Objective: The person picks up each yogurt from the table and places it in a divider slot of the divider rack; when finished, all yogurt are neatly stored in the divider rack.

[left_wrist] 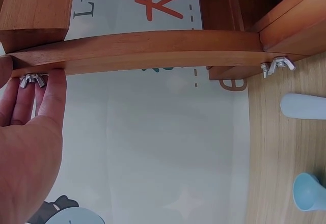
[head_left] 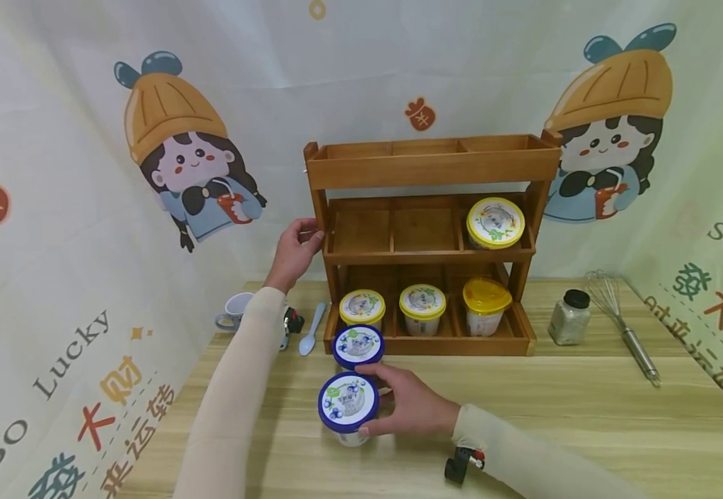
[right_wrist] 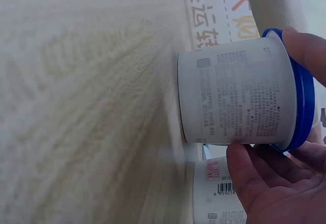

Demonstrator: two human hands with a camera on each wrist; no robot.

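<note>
My right hand [head_left: 414, 405] holds a blue-lidded tub [head_left: 349, 403] from its right side, thumb near the front and fingers at the back. The right wrist view shows the tub's white printed side [right_wrist: 234, 91]; I cannot tell if its base touches the table. Just behind it stands a second blue-lidded tub [head_left: 358, 345], partly hidden. My left hand [head_left: 299, 251] holds the left upright of a wooden shelf rack [head_left: 430, 170], with fingertips beside a wing nut [left_wrist: 31, 80]. Yellow-lidded tubs [head_left: 422, 303] sit in the rack's lower compartments, and another yellow-lidded tub [head_left: 495, 223] sits at middle right.
Left of the rack are a pale blue spoon [head_left: 312, 331] and a mug [head_left: 238, 308], partly behind my left arm. On the right, a black-capped jar [head_left: 570, 319] and a whisk [head_left: 626, 333] lie near the rack. A printed curtain [head_left: 361, 76] hangs behind.
</note>
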